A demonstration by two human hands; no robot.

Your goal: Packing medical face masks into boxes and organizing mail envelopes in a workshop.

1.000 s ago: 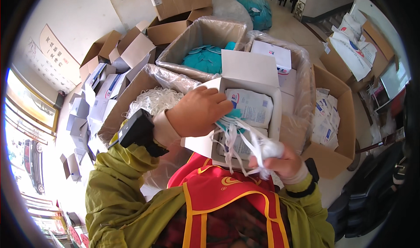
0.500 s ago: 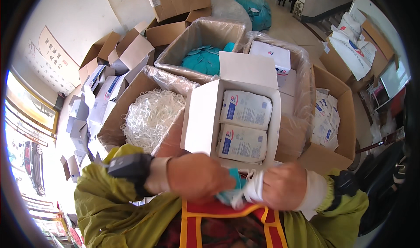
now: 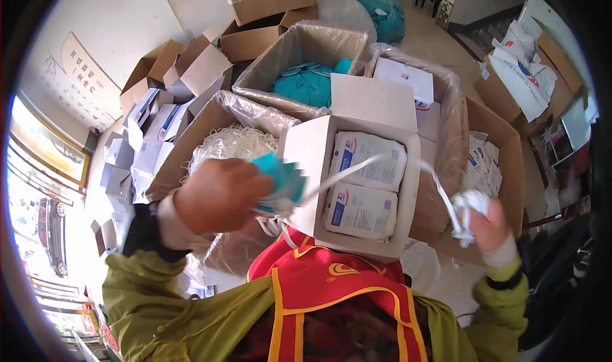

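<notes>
My left hand (image 3: 220, 195) is closed around a stack of teal fabric pieces (image 3: 279, 182), above the carton of white straps (image 3: 233, 142). Out to the right, my right hand (image 3: 491, 227) grips a bundled white strap (image 3: 468, 214). A loose white strap (image 3: 347, 172) arcs between the hands, crossing over the white box. That white box (image 3: 375, 99) stands open between them, its flaps up, with two white printed packets (image 3: 364, 210) showing inside. Both hands are a little blurred.
Behind stands a plastic-lined carton of teal pieces (image 3: 303, 84). A carton (image 3: 503, 164) at the right holds white packets. Another white box (image 3: 403, 81) sits in a lined carton. Folded white boxes (image 3: 156, 129) pile up on the left, beside opened brown cartons (image 3: 197, 62).
My hands have moved apart from near my chest, left hand forward and left with the teal stack, right hand outward and right with the strap bundle. The strap now spans between them.
</notes>
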